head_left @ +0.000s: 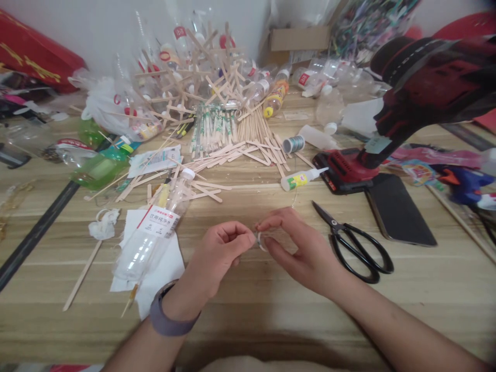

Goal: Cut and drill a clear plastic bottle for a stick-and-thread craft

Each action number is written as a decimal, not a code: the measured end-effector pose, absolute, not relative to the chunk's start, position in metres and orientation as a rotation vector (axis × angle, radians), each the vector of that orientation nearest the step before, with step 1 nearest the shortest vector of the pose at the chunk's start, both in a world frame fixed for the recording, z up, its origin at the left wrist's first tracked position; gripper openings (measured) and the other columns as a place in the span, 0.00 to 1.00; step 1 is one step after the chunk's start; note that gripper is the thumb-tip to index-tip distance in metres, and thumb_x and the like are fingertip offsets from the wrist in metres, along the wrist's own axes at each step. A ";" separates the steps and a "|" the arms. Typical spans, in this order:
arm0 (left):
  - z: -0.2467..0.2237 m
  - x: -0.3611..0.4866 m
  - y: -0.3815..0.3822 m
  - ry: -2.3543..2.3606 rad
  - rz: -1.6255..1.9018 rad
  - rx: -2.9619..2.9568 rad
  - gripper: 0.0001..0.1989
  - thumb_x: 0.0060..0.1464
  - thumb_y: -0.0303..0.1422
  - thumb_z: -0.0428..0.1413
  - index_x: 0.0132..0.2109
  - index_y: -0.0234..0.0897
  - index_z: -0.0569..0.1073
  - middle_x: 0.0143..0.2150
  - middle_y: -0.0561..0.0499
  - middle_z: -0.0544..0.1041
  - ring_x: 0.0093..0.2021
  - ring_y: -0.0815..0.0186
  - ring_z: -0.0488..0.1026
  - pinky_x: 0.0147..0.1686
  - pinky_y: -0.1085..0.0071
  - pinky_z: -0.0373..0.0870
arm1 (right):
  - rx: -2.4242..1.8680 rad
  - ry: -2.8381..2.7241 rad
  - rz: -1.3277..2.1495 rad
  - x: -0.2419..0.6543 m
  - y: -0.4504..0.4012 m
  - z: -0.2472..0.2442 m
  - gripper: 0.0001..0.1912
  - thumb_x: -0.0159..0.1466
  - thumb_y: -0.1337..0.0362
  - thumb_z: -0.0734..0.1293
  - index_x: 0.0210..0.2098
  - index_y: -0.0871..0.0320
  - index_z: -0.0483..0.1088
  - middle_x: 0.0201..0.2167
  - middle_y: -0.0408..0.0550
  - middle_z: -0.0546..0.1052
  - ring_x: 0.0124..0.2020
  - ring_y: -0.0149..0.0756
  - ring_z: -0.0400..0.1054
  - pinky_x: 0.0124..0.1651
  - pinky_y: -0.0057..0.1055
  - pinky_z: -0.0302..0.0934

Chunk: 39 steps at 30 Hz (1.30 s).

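Observation:
My left hand [225, 250], with a grey band on its wrist, is closed in a pinch near the middle of the table. Its thumb and forefinger meet at a small pale ring-like piece [262, 242]. On the other side of that piece is my right hand [298, 245], its fingers curved round it, thumb and forefinger near its edges. A thin pale thread seems to run up from the right hand. Black-handled scissors [358, 243] lie just right of the right hand. The glue bottle [302, 179] with a white nozzle lies beyond the hands.
An empty plastic bottle [141, 248] lies on white paper [170, 268] at left. At right are a phone [399, 206] and a red-and-black power tool [426, 88]. Wooden sticks [220, 155], a thread spool [293, 144] and several bottles fill the back of the table [248, 325].

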<state>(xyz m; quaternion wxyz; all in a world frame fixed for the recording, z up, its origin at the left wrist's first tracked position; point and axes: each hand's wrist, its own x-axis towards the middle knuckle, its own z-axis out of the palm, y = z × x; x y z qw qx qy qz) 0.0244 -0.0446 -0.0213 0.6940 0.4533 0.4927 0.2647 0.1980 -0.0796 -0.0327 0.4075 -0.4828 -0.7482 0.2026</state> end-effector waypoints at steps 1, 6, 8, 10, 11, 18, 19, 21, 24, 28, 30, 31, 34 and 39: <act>-0.021 0.024 -0.045 1.102 0.592 1.010 0.10 0.45 0.38 0.61 0.25 0.37 0.71 0.19 0.60 0.61 0.21 0.74 0.54 0.20 0.76 0.50 | -1.211 -1.872 0.521 0.198 -0.079 -0.033 0.11 0.63 0.74 0.61 0.41 0.53 0.67 0.35 0.46 0.76 0.40 0.39 0.71 0.43 0.35 0.65; -0.022 0.024 -0.045 1.098 0.597 1.014 0.10 0.47 0.38 0.60 0.26 0.36 0.72 0.19 0.60 0.61 0.21 0.75 0.54 0.20 0.76 0.49 | -1.188 -1.825 0.525 0.198 -0.081 -0.029 0.07 0.64 0.71 0.64 0.39 0.54 0.68 0.38 0.48 0.77 0.42 0.39 0.71 0.45 0.35 0.65; -0.022 0.024 -0.046 1.085 0.593 1.015 0.09 0.47 0.37 0.60 0.26 0.36 0.72 0.19 0.60 0.61 0.21 0.75 0.53 0.20 0.76 0.49 | -1.196 -1.835 0.541 0.197 -0.081 -0.027 0.06 0.63 0.70 0.65 0.38 0.54 0.70 0.38 0.48 0.77 0.42 0.39 0.71 0.44 0.35 0.65; -0.022 0.024 -0.046 1.075 0.589 1.021 0.09 0.47 0.37 0.60 0.26 0.36 0.72 0.19 0.60 0.61 0.21 0.75 0.53 0.20 0.76 0.49 | -1.200 -1.839 0.591 0.196 -0.082 -0.027 0.06 0.62 0.71 0.65 0.36 0.54 0.71 0.36 0.47 0.77 0.40 0.37 0.72 0.42 0.33 0.65; -0.022 0.024 -0.046 1.074 0.585 1.026 0.10 0.47 0.37 0.60 0.26 0.36 0.72 0.19 0.60 0.61 0.21 0.75 0.53 0.20 0.75 0.49 | -1.204 -1.832 0.625 0.195 -0.082 -0.027 0.06 0.62 0.71 0.65 0.35 0.54 0.71 0.35 0.47 0.77 0.39 0.36 0.72 0.41 0.32 0.65; -0.023 0.024 -0.045 1.071 0.583 1.030 0.09 0.46 0.37 0.60 0.26 0.36 0.72 0.19 0.60 0.62 0.21 0.74 0.54 0.20 0.76 0.50 | -1.410 -1.587 1.074 0.196 -0.080 -0.028 0.06 0.60 0.61 0.64 0.29 0.54 0.70 0.25 0.42 0.74 0.27 0.34 0.66 0.31 0.30 0.60; -0.023 0.024 -0.045 1.063 0.581 1.033 0.09 0.47 0.37 0.60 0.26 0.36 0.72 0.19 0.60 0.62 0.21 0.75 0.54 0.20 0.76 0.50 | -1.411 -1.540 1.150 0.196 -0.079 -0.028 0.07 0.60 0.59 0.64 0.28 0.54 0.69 0.25 0.42 0.73 0.27 0.34 0.65 0.30 0.29 0.59; -0.024 0.024 -0.045 1.044 0.574 1.033 0.08 0.46 0.37 0.60 0.26 0.36 0.73 0.19 0.60 0.63 0.21 0.75 0.54 0.20 0.76 0.50 | -1.374 -1.460 1.276 0.196 -0.078 -0.028 0.07 0.59 0.59 0.64 0.28 0.55 0.68 0.24 0.41 0.71 0.27 0.32 0.63 0.30 0.29 0.57; -0.024 0.023 -0.046 1.005 0.547 1.040 0.07 0.45 0.35 0.60 0.26 0.36 0.73 0.20 0.60 0.65 0.21 0.75 0.54 0.20 0.76 0.50 | -1.304 -1.375 1.420 0.196 -0.077 -0.028 0.06 0.57 0.60 0.64 0.27 0.55 0.66 0.24 0.40 0.68 0.27 0.31 0.61 0.32 0.29 0.56; -0.022 0.024 -0.046 0.959 0.490 1.070 0.06 0.44 0.34 0.60 0.26 0.37 0.73 0.20 0.60 0.66 0.20 0.75 0.53 0.19 0.76 0.48 | -1.295 -1.328 1.559 0.196 -0.076 -0.029 0.07 0.55 0.59 0.65 0.27 0.56 0.65 0.23 0.39 0.65 0.26 0.31 0.57 0.30 0.29 0.52; -0.020 0.024 -0.045 0.936 0.496 1.107 0.06 0.43 0.33 0.59 0.25 0.37 0.72 0.20 0.60 0.66 0.21 0.75 0.54 0.20 0.75 0.49 | -1.303 -1.334 1.575 0.196 -0.076 -0.029 0.07 0.55 0.59 0.65 0.26 0.56 0.64 0.23 0.38 0.64 0.26 0.30 0.56 0.30 0.29 0.50; -0.019 0.025 -0.045 0.927 0.504 1.132 0.05 0.43 0.33 0.59 0.25 0.36 0.72 0.20 0.60 0.66 0.21 0.75 0.54 0.21 0.75 0.50 | -1.305 -1.340 1.576 0.196 -0.076 -0.029 0.07 0.55 0.59 0.64 0.26 0.56 0.64 0.23 0.39 0.64 0.26 0.31 0.56 0.30 0.29 0.50; -0.017 0.023 -0.044 0.920 0.498 1.219 0.04 0.43 0.31 0.57 0.24 0.36 0.72 0.20 0.60 0.66 0.23 0.74 0.56 0.24 0.75 0.52 | -1.318 -1.364 1.581 0.197 -0.076 -0.029 0.07 0.55 0.59 0.64 0.26 0.56 0.65 0.23 0.39 0.65 0.27 0.31 0.56 0.31 0.30 0.51; -0.014 0.018 -0.045 0.975 0.412 1.411 0.03 0.44 0.29 0.54 0.25 0.36 0.71 0.20 0.60 0.63 0.23 0.73 0.56 0.24 0.75 0.52 | -1.307 -1.317 1.679 0.198 -0.077 -0.030 0.07 0.54 0.60 0.65 0.27 0.56 0.66 0.23 0.39 0.65 0.27 0.31 0.56 0.31 0.30 0.50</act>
